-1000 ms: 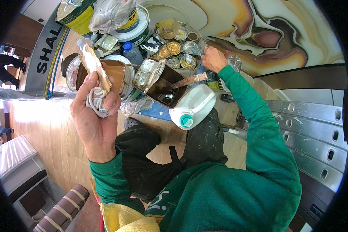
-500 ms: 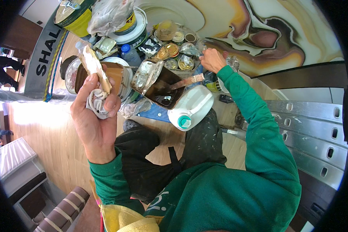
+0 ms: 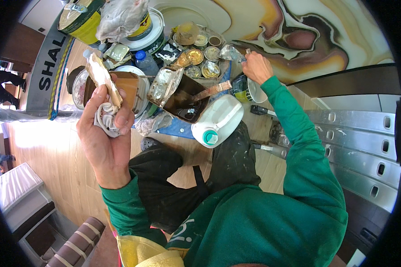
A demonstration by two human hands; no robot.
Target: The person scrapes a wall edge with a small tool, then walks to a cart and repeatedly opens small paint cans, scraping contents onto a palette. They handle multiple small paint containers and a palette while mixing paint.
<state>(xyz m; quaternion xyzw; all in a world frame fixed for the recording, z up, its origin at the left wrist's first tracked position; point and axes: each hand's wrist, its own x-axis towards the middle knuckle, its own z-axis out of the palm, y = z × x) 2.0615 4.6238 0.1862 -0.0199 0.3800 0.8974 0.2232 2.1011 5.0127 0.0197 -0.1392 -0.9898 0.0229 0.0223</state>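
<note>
My left hand [image 3: 104,138] is raised at the left, its fingers closed round a flat tan strip [image 3: 100,73] smeared with white. A crumpled whitish rag [image 3: 106,119] is tucked in the same grip. Farther off at the right, my right hand [image 3: 257,67] pinches the end of a tool whose head is wrapped in crumpled clear plastic [image 3: 231,53]; the wrapping hides its kind. Beside that hand are small open cans [image 3: 210,69] and a dark cup with a pale rim [image 3: 257,93]. A brown rectangular tin [image 3: 182,100] with a paintbrush [image 3: 214,90] in it lies between the hands.
A white jug with a teal cap [image 3: 220,122] rests by my right knee. Large paint buckets [image 3: 152,38] and a blue-capped bottle [image 3: 146,62] stand behind. A metal ladder [image 3: 356,133] lies at the right, below the marbled panel [image 3: 298,40].
My right hand has moved slightly right, and the plastic-wrapped tool now stands out clear of the cans in its fingers. My left hand keeps its hold on the strip and rag.
</note>
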